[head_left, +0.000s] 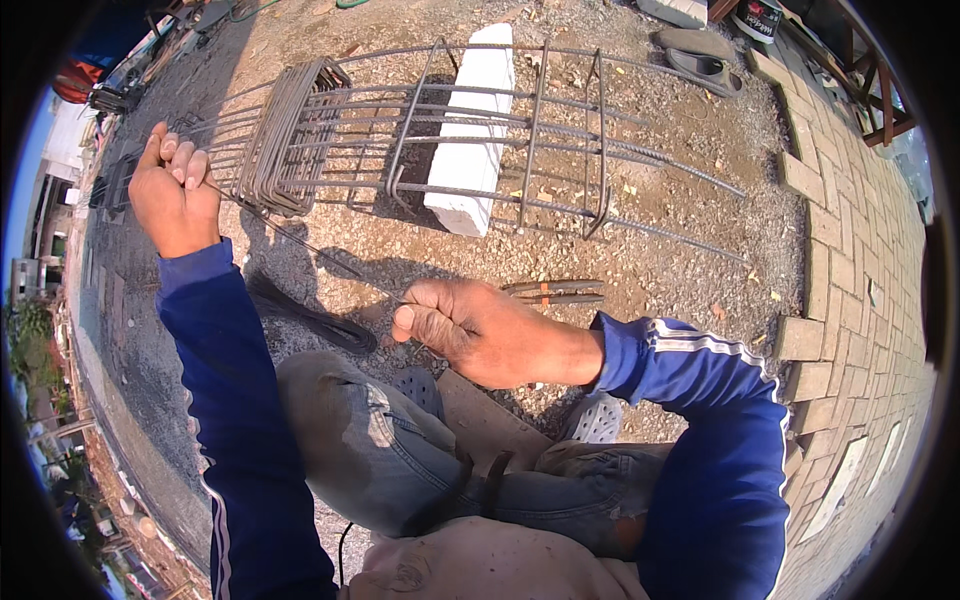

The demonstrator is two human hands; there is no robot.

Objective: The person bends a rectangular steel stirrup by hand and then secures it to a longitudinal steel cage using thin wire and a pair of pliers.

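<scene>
A thin dark wire (318, 255) is stretched slantwise between my two hands. At the upper left, my left hand (178, 198) is closed round its far end, raised beside the steel bars. My right hand (478, 330) pinches the near end between thumb and fingers, above my knees. Behind the wire lies a rebar cage (560, 148) of long ribbed bars with square stirrups. Several stirrups are bunched together in a stack (290, 140) near my left hand. A white block (470, 130) props the bars up from beneath. Below the wire, a folded bundle of dark wire (320, 325) rests on the ground.
Pincers (553, 292) with an orange band lie on the gravel (690, 290) just beyond my right hand. A sandal (705, 72) and a dark bucket (757, 20) are at the far right. Paving bricks (850, 270) with a stepped edge run along the right side.
</scene>
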